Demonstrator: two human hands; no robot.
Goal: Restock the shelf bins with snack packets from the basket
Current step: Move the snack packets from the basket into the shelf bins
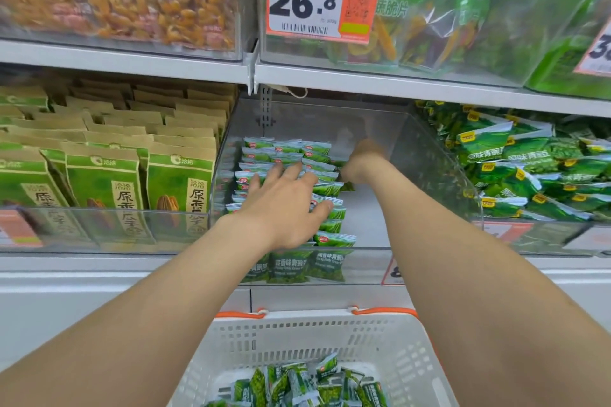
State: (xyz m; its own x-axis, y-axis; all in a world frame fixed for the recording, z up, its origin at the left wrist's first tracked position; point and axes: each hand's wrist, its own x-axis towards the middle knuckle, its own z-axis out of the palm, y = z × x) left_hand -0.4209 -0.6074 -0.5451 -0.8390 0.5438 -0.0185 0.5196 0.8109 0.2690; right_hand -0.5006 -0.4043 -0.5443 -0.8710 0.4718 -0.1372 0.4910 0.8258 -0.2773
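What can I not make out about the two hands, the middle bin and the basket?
Right hand, head view: motion blur; whether it holds a packet is unclear.
Rows of green packets, head view: partly covered by the left hand.
Basket, head view: cut off by the bottom edge; its full content is unseen.
Price label, head view: mostly hidden behind the right forearm.

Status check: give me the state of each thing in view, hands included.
Middle bin: partly filled, right side bare.
Packet rows: upright, lined up along the bin's left.
Left hand: open, fingers spread on the rows.
Right hand: deep in the bin, blurred, grip unclear.
Basket: loose packets inside.
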